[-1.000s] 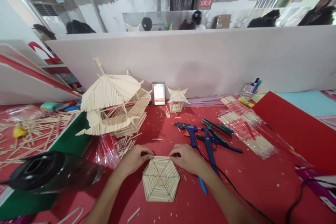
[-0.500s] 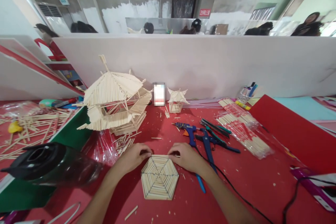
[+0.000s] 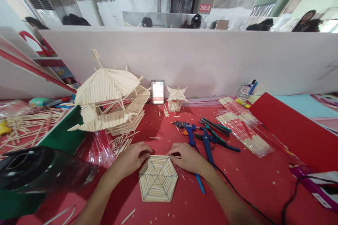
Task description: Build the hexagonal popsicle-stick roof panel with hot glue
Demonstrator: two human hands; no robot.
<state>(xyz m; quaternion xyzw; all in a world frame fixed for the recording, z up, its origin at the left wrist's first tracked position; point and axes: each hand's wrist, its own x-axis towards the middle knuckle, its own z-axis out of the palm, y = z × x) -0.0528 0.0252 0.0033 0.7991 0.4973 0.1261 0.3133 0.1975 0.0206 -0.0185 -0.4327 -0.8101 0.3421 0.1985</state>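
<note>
A hexagonal panel of wooden sticks (image 3: 158,179), laid in rings with dark lines running out from its centre, lies flat on the red table in front of me. My left hand (image 3: 138,154) is closed at its far left corner, thumb and fingertips on the edge. At the far right corner my right hand (image 3: 183,154) is pinched too. A thin wooden stick (image 3: 178,157) shows its end under the right fingers and seems to run along the panel's far edge; the fingers partly cover it.
A large stick pavilion (image 3: 111,95) stands back left, a small one (image 3: 176,98) behind centre. To the right lie a blue glue gun (image 3: 186,126), cutters (image 3: 216,128) and bagged sticks (image 3: 243,130). A dark bottle (image 3: 47,168) is at left; a black cable (image 3: 237,195) crosses the right side.
The view has shifted slightly, so things at left appear further left. Both hands remain at the panel's far corners, with hardly any movement.
</note>
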